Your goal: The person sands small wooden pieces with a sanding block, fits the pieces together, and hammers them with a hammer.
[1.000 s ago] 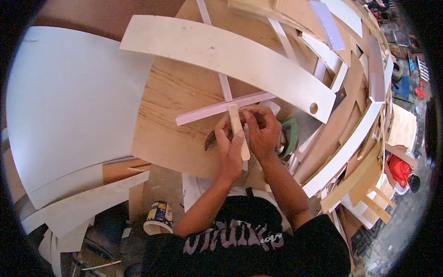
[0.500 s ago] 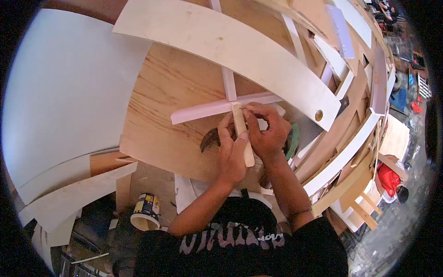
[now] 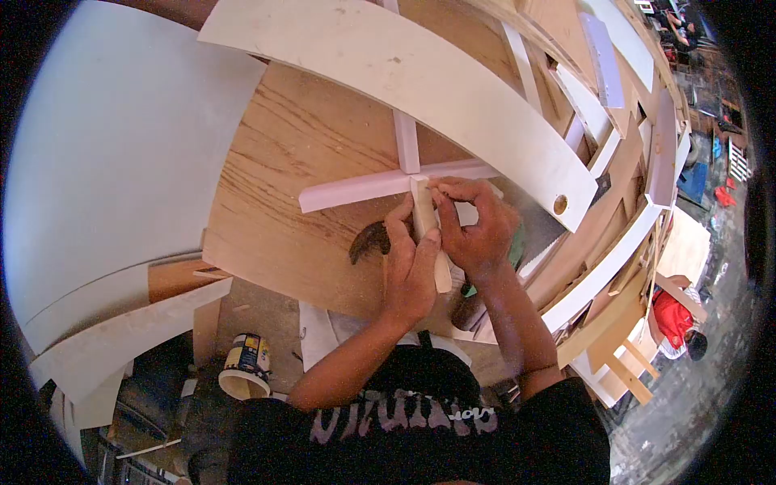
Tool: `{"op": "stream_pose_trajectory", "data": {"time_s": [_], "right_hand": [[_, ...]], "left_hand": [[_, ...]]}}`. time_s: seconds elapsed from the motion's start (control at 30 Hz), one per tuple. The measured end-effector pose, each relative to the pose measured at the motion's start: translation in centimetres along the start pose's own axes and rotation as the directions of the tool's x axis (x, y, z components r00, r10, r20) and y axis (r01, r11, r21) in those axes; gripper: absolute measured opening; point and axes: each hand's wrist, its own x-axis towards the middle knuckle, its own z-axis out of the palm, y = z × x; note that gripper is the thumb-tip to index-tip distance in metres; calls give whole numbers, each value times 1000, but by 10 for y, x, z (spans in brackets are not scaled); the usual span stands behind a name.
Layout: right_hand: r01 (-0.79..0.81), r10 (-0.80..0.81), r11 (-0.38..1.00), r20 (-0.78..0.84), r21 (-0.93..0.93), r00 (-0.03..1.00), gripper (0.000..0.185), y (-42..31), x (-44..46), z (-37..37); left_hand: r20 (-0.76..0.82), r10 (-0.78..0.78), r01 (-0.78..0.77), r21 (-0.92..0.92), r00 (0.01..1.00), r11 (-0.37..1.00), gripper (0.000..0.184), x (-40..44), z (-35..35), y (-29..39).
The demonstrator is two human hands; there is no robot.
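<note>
In the head view, a short, pale wooden strip (image 3: 423, 208) points toward my body, its far end against the joint of pinkish-white wooden bars (image 3: 356, 191). My left hand (image 3: 411, 271) is closed around the strip, thumb along it. Beside the strip's far end, my right hand (image 3: 478, 229) has thumb and fingers pinched together; anything small between them is too hard to make out. A dark, curved tool part (image 3: 370, 242) lies on the plywood sheet (image 3: 307, 145), partly hidden behind my left hand. A saw blade (image 3: 529, 230) and its green handle (image 3: 517, 245) show past my right hand.
A long curved white board (image 3: 404, 77) arches across the far side. Wooden offcuts (image 3: 622, 194) pile up at right. Large white panels (image 3: 121, 153) stand at left, above a paint bucket (image 3: 246, 365). A person in red (image 3: 675, 318) is at far right.
The view has shifted slightly. Both hands stay at the strip's far end with nearly the same grip; the right fingers have moved only a little.
</note>
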Motion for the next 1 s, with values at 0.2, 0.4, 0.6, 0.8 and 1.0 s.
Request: {"op": "stream_pose_trajectory", "data": {"time_s": [0.2,0.4,0.6,0.8,1.0], "right_hand": [[61,-59,997,50,-42,997,10,-12,16,-7],[22,-16,998,107,-58,994,7,-17,19,-10],[1,13,996,151,-94,988,8,-17,20,-12],[-108,111,994,167,-29,980,11,-21,18,-12],[-128,124,992,153,13,980,12,-19,14,-7]], "left_hand": [[0,20,-20,34,1000,999,50,3,1,-11],[-6,49,-48,139,999,989,50,4,-1,-12],[-5,-24,24,227,1000,974,48,2,0,6],[-25,-8,10,66,1000,998,47,2,3,-4],[-26,-25,26,37,999,999,47,1,4,8]]}}
